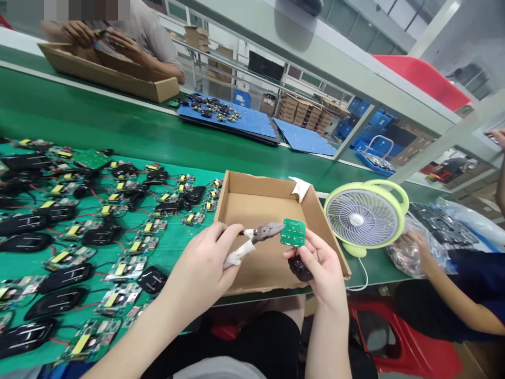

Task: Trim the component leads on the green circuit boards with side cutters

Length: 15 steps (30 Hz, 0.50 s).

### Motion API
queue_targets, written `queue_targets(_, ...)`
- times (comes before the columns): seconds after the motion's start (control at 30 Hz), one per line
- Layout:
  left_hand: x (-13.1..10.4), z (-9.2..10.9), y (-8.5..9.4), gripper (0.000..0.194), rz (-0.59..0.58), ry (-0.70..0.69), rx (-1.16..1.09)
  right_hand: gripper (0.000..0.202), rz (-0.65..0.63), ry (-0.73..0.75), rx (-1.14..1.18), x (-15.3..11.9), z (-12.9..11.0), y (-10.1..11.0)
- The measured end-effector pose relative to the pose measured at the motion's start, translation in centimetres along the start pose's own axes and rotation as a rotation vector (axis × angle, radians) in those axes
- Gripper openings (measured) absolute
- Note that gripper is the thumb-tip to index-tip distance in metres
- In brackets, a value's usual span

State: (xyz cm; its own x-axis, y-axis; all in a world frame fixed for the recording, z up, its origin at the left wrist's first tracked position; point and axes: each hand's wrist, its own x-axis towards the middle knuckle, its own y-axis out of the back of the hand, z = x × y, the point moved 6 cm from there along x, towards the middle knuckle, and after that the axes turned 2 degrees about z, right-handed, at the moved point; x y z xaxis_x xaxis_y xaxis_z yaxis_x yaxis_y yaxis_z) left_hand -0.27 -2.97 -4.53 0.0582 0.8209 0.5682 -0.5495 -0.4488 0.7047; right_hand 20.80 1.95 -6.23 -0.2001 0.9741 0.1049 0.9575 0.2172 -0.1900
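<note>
My left hand (209,258) is closed around pliers (268,231) whose handles are wrapped in white material. The jaws reach the left edge of a small green circuit board (292,233); whether they grip it I cannot tell. In my right hand (321,263) the board is held upright by its lower right side, its face with solder points turned to me. A glossy black part (300,268) hangs beneath the board, against the same fingers. Both hands are over an open cardboard box (252,202), with a torn white piece (300,188) at its back right corner.
Many circuit boards with yellow parts (114,299), wired to black casings (55,302), cover the green mat on the left. A green fan (363,218) stands right of the box. A co-worker's hand (414,245) touches a plastic bag; another person works behind a cardboard tray (114,73).
</note>
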Motion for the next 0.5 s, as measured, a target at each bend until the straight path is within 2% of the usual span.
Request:
queue_targets(0.17, 0.1, 0.0, -1.0, 0.036, -0.038, -0.042, 0.077, 0.044, 0.012, 0.001, -0.022, 0.4, 0.1, 1.4)
queue_targets(0.33, 0.1, 0.5, -2.7, 0.013, -0.121, -0.086, 0.252, 0.046, 0.054, -0.025, -0.063, 0.6, 1.7, 2.3)
queue_targets(0.5, 0.2, 1.4, -2.2, 0.014, -0.097, -0.127, 0.289, 0.038, 0.069, -0.014, -0.098, 0.4, 1.9, 2.3)
